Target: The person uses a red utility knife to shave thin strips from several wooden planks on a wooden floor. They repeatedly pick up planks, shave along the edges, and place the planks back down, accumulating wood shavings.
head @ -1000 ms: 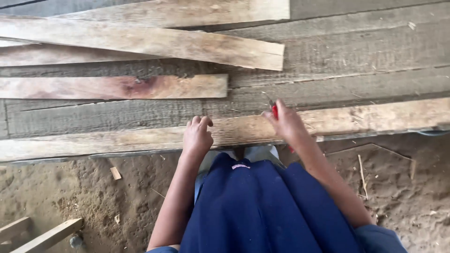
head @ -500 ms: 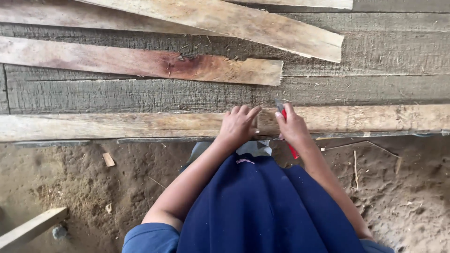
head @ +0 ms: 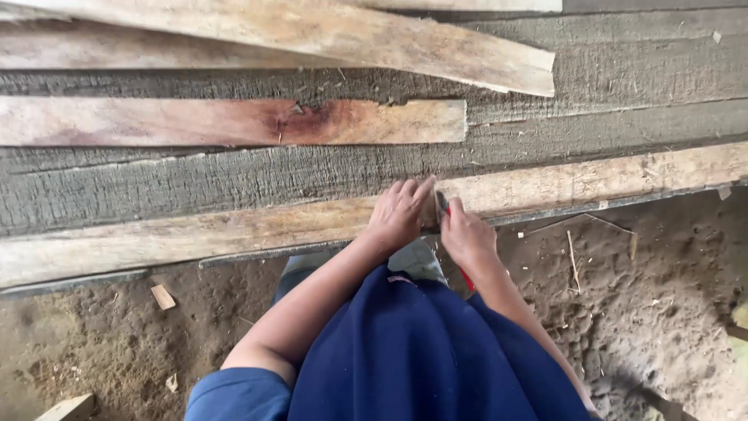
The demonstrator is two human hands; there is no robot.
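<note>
Plank (head: 312, 226), pale and long, lay along the near edge of the grey boards (head: 234, 183). Left hand (head: 401, 214) rested on it, fingers loosely curled, holding nothing; right hand (head: 467, 234) gripped a red-handled tool (head: 466, 278) (mostly hidden) beside it.

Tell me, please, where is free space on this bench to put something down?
The grey plank lies bare between the reddish board and the pale front board. It is crowded where the left hand and right hand meet.
</note>
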